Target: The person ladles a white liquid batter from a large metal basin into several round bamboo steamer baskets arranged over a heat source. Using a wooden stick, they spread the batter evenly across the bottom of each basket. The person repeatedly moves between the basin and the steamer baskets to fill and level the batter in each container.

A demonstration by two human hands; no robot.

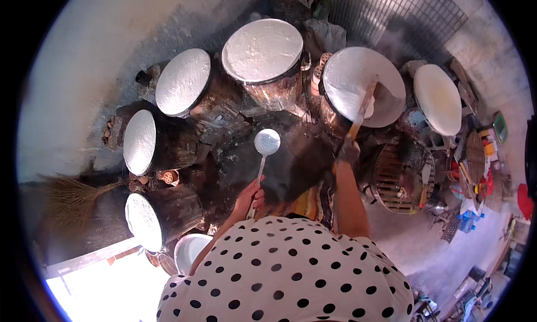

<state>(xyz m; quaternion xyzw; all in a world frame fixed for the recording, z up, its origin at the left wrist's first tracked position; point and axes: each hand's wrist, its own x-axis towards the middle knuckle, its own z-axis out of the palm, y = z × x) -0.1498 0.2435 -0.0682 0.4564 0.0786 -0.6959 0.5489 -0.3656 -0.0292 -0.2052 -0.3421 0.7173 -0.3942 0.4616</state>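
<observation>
My left hand (pixel 250 197) is closed around the handle of a metal ladle (pixel 267 142), whose round bowl holds white matter. With my right hand (pixel 348 151) I grip a flat wooden paddle (pixel 366 102) that reaches over a wide round pan (pixel 388 116). White batter-like matter covers the left part of that pan; bare grey surface shows at its right. Several more round pans on drum-like stoves curve around me, among them a white-coated one at the top (pixel 262 49), one at the upper left (pixel 183 82) and a paler, yellowish one at the right (pixel 437 99).
A straw broom (pixel 75 196) lies at the left. Near my left elbow stands a metal basin (pixel 191 246). At the right is a round slatted rack (pixel 392 175) with a knife-like tool on it. Perforated briquettes (pixel 170 177) sit between stoves. Steam rises near the wall grille (pixel 398 11).
</observation>
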